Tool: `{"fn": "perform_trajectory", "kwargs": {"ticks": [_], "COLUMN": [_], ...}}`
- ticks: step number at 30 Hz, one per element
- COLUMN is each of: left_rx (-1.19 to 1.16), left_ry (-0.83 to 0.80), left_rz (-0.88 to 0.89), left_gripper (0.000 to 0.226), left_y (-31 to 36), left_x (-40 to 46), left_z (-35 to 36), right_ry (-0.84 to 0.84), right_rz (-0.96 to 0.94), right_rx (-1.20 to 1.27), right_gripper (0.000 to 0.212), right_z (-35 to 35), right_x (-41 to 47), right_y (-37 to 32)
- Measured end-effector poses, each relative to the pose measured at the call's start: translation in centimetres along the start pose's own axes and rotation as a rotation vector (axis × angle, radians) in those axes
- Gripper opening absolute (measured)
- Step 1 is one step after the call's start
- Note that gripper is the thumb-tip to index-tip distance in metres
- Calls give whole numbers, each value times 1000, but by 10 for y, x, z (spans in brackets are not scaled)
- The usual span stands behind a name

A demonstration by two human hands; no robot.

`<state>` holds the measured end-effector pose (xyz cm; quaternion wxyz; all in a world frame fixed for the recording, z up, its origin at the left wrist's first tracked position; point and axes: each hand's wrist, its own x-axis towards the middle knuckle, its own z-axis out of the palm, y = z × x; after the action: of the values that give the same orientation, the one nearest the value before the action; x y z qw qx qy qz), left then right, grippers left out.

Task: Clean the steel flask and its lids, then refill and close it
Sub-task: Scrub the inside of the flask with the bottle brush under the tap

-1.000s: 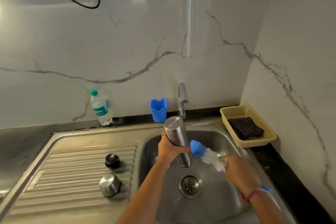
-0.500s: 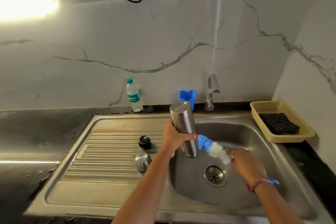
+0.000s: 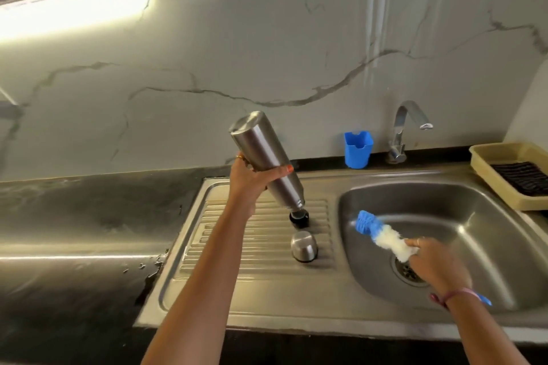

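Flask [image 3: 267, 161] now above black lid [image 3: 299, 219]

Brushed steel flask [image 3: 264, 157]; glossy steel sink [image 3: 474, 204]

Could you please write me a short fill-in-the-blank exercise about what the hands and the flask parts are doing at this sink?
1. The left hand grips the flask, which is tilted with its mouth pointing ____.
2. The right hand holds a brush over the ____.
3. The steel cap and black lid sit on the ribbed ____.
4. The colour of the cup beside the tap is ____.

Missing words: down; basin; drainboard; blue
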<state>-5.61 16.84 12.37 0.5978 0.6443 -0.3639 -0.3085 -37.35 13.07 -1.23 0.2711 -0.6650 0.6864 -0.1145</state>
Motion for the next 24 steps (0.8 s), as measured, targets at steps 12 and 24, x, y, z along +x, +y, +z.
{"fn": "perform_trajectory", "kwargs": {"ticks": [12,24], "left_rx": [218,299], "left_ry": [58,10], "left_rz": [-42,-22], "left_gripper": [90,91], "left_y": [-68,-113], "left_x": [17,24], "left_z": [-87,-82], "right_ry": [51,58], "right_rz": [78,109], "right_rx": [106,55], "right_gripper": [26,30], "right_z": [21,34], "right_x": [-23,-16], "right_y": [-33,-40]}}
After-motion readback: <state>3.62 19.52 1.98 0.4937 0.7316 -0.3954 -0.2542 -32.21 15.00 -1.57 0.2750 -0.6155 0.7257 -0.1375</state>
